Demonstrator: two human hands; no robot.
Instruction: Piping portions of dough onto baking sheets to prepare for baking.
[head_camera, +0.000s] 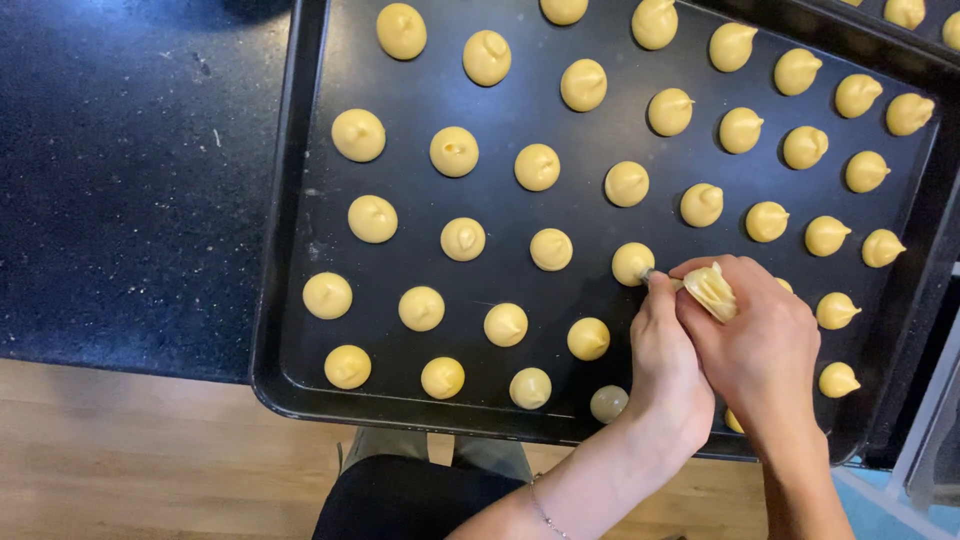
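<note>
Both hands met low on the tray (300, 150): the left hand (668, 365) steadied the nozzle, its fingers pinched near the tip, while the right hand (758, 345) had its fingers closed around the piping bag (712, 290). Soft and light, the bag probably yielded to any squeeze, best gripped at its twisted top. Dough mounds (506, 324) looked fragile. Hands hid several mounds; the tray's far edge was cut off.
</note>
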